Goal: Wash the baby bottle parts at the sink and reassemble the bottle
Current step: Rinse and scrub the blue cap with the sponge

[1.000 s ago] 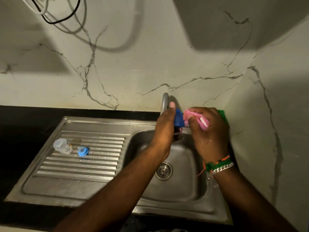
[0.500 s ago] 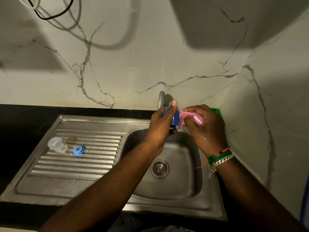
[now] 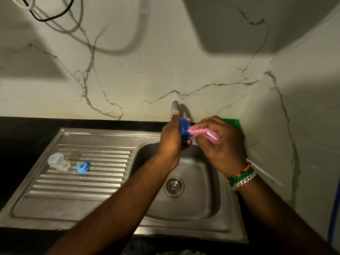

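Over the steel sink basin (image 3: 195, 199), my left hand (image 3: 170, 138) grips a blue bottle part (image 3: 184, 128), mostly covered by the fingers. My right hand (image 3: 220, 142) holds a pink sponge (image 3: 202, 133) whose end is pressed into the blue part's open side. A clear plastic bottle piece (image 3: 58, 161) lies on its side on the ribbed drainboard (image 3: 82, 183) at the left. Beside it sits a small light-blue ring (image 3: 82, 166).
The tap spout (image 3: 174, 107) rises just behind my left thumb. A green object (image 3: 234, 124) sits behind my right hand in the corner. Marble walls close off the back and right. The drain (image 3: 173, 186) lies below my hands. Black countertop (image 3: 22, 137) surrounds the sink.
Both hands stay together over the basin. The blue part has turned slightly in my left hand and the pink sponge has pushed further into it. The camera view has shifted a little.
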